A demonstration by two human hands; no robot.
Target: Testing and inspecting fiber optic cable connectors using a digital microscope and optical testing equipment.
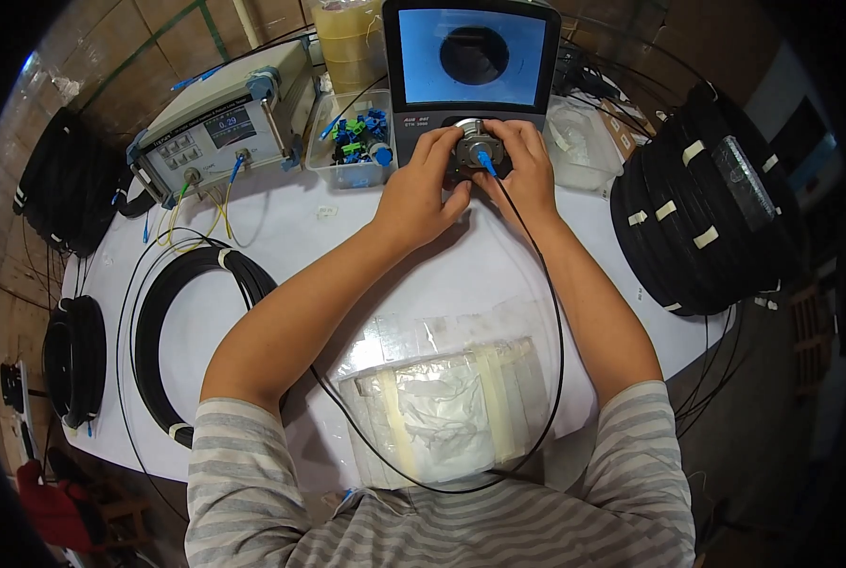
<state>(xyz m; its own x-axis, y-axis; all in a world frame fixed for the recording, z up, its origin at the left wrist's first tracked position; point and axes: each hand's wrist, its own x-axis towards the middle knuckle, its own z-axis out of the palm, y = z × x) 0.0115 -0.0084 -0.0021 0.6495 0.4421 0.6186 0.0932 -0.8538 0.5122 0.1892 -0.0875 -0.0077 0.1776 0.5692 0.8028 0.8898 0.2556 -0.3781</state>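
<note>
White table (pixel 347 237), smooth, rounded edge. Far centre: dark scope (pixel 472 66) with blue screen and round metal port (pixel 478 147). Left hand (pixel 423 194) and right hand (pixel 525 175) both pinch the port, where a blue connector (pixel 486 163) on thin black cable (pixel 555 322) plugs in. Black cable coils (pixel 707 218) crowd the right edge; crinkled plastic bags (pixel 442 398) lie near.

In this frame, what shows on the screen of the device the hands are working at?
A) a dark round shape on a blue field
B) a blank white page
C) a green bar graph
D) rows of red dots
A: the screen above the left hand and right hand shows a dark disc on blue.
</note>
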